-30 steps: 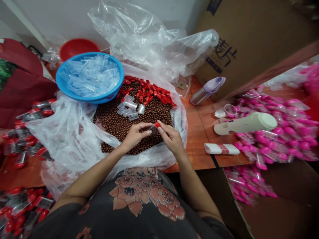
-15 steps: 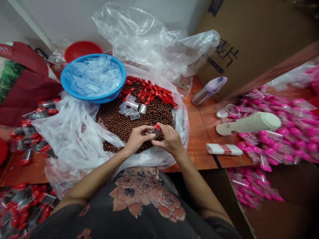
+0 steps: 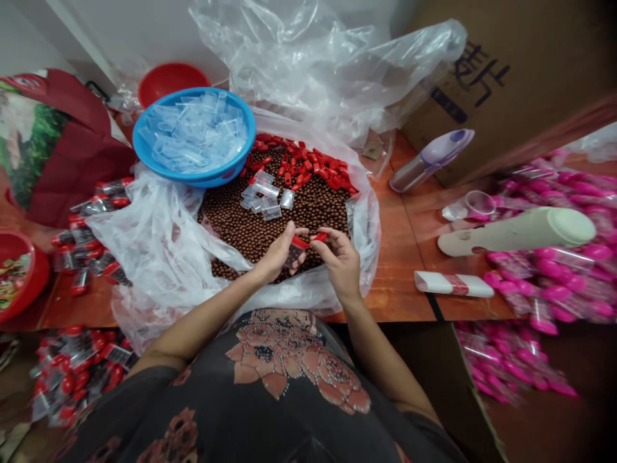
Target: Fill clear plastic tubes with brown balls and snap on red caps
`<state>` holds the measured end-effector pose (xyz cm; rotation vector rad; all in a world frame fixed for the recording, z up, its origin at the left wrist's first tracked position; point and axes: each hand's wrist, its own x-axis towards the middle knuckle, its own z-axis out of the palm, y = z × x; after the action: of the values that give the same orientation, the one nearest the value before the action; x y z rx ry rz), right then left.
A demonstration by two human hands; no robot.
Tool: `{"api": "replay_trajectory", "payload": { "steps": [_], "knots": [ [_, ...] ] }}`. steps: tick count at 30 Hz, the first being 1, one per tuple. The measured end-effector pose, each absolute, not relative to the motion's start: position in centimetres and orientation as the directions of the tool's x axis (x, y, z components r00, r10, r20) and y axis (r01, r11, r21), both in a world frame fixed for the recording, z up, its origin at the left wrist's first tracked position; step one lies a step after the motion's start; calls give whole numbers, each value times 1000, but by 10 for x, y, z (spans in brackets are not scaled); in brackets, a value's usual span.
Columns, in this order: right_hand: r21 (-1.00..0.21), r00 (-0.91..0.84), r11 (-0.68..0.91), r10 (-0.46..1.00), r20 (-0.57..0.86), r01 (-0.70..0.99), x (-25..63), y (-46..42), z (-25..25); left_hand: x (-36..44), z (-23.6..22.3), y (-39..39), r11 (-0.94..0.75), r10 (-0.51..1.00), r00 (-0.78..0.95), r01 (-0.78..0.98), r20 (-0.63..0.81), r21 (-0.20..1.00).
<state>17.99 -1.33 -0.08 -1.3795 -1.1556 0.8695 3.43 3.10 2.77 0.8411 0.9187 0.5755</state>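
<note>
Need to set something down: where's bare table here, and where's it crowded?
The widest bare patch is the orange tabletop between the plastic bag and the purple-lidded bottle, cream device and white-and-red packet. A smaller strip lies below the red-capped packets at left. Crowded: the pink-capped packets at right and the brown beads in the bag.

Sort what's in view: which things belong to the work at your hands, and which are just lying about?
In use: left hand, right hand, small clear tube, red cap, loose red caps, brown beads, clear tubes in the blue basin.
Probably just lying about: purple-topped flask, cream handheld device, red bowl, cardboard box.
</note>
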Motion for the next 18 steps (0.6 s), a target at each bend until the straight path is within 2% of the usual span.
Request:
{"api": "replay_trajectory", "payload": {
  "steps": [2, 5, 8, 13, 18],
  "knots": [
    [-932, 143, 145, 969, 202, 332, 175, -16, 2, 35, 25, 30, 532, 756, 480, -54, -445, 845],
    [-757, -103, 280, 956, 273, 591, 171, -18, 5, 37, 20, 30, 519, 773, 455, -51, -443, 853],
    [-615, -174, 317, 943, 282, 722, 168, -19, 6, 38, 19, 30, 536, 769, 446, -58, -458, 842],
    [-496, -212, 359, 921, 327, 791, 167, -14, 6, 37, 23, 31, 543, 788, 428, -146, -442, 827],
    [-430, -341, 468, 876, 342, 772, 172, -3, 6, 29, 20, 30, 589, 749, 509, -218, -425, 778]
  ]
}}
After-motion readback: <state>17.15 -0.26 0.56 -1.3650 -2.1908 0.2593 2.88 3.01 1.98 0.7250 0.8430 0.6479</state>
